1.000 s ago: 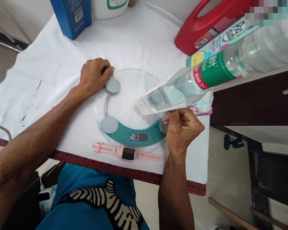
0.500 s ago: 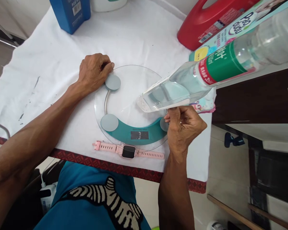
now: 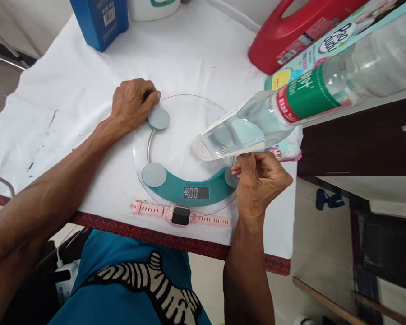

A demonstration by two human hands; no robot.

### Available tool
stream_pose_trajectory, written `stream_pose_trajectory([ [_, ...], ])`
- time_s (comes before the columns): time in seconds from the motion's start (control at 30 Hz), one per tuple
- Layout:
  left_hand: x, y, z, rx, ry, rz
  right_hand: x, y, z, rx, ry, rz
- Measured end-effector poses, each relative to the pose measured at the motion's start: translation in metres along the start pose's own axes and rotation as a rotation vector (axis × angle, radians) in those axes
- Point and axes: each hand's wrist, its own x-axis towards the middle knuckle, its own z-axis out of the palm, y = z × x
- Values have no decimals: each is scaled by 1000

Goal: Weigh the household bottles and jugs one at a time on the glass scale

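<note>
A round glass bathroom scale (image 3: 189, 194) lies on the white cloth, with grey discs and a teal band around its display. Small digits that look like 0.0 show on that display. My left hand (image 3: 133, 101) pinches the far left rim beside a disc. At the right rim, my right hand (image 3: 260, 180) has its fingers closed by another disc, partly covering it. A big clear bottle (image 3: 248, 122) with a green and red label extends across the scale's right side above that hand; whether it touches the glass I cannot tell. A pink watch (image 3: 182, 215) lies along the near rim.
A blue bottle (image 3: 103, 25) and a white container (image 3: 152, 10) stand at the back. To the right are a red jug (image 3: 274, 49), a Pao dudu pack (image 3: 331, 43) and a colourful packet (image 3: 287, 149). The table's red patterned edge (image 3: 149, 234) runs near my body.
Digits have come up on the scale's display, where only a partial mark showed before. Both hands keep their places, and the view has shifted slightly.
</note>
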Motion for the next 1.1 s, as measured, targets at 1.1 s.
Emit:
stream_pose_trajectory([
  [1.1,6,-10,2,81,-6,28,38,-61,15,354,-217,21],
])
